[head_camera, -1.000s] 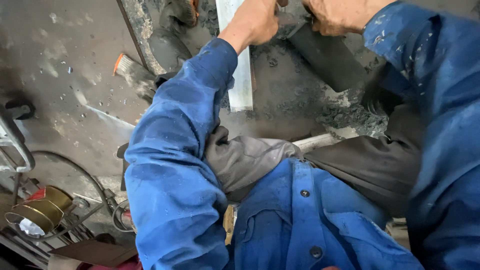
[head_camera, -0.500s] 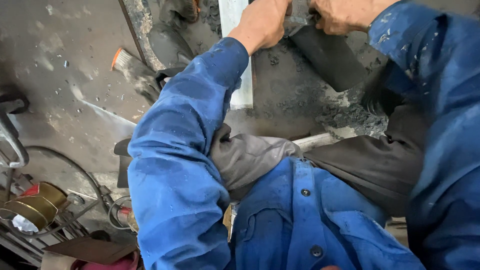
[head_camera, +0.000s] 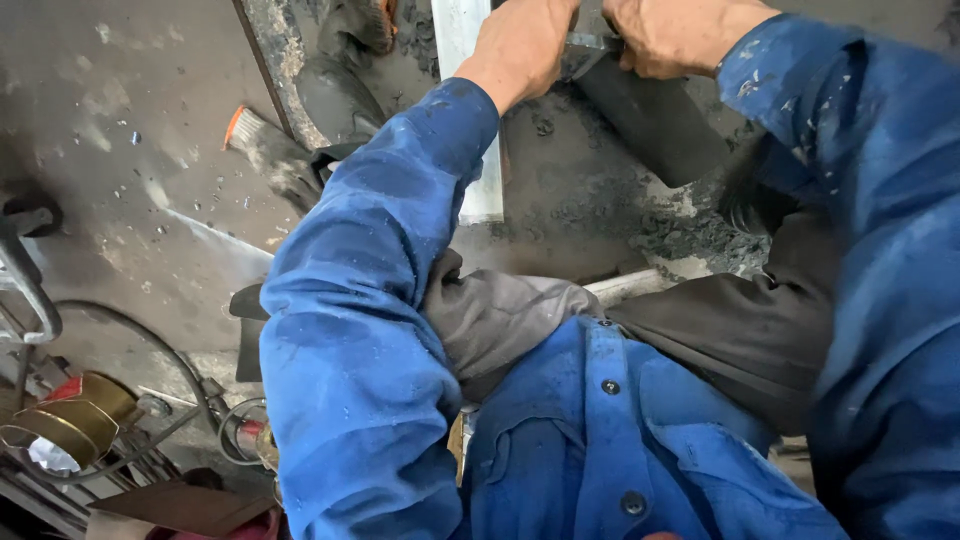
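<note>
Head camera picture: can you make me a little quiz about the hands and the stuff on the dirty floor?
1. True or false: both hands are bare.
2. Which hand lies over the pale flat bar? A) left B) right
3. What colour is the band on the brush lying on the floor?

Key
1. True: the left hand and the right hand wear no gloves, only blue sleeves up to the wrists.
2. A. The right hand grips a dark metal piece beside it.
3. Orange.
</note>
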